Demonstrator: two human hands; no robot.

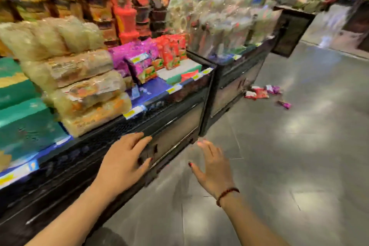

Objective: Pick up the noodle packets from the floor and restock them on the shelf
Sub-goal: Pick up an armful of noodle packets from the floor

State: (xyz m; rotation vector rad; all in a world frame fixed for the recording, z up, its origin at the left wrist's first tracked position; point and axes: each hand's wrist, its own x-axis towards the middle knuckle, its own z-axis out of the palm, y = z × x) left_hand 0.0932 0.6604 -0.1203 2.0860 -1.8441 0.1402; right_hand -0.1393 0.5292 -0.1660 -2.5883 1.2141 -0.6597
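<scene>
— Teal boxes (24,122) on the far left of the shelf (177,124), that's what we spot first. Right beside them is a stack of clear bags (79,86) full of pale noodles, piled several high.

— Yep, same for us. Going right we get purple packs (139,60), then red packs (171,52), standing on the shelf, with yellow price tags (130,113) along the front edge. The stuff behind is too blurry for us to read.

— What about the hands? We see the left hand (123,162) low in front of the shelf's dark front, fingers spread and fairly straight, holding nothing. We honestly can't tell if it touches the panel.

— Agreed. The right hand (213,171) is just to its right, over the grey floor (299,166), fingers straight and spread, also empty. There's a red bead bracelet (227,193) on that wrist.

— And the noodle packets (259,92)? We find them further right, well apart from both hands. It's a small cluster of red and purple ones lying on the floor, just beside the foot of the next shelf unit (235,86).

— Plus we count one lone purple packet (284,104) on the floor, near the cluster on its right.
</scene>
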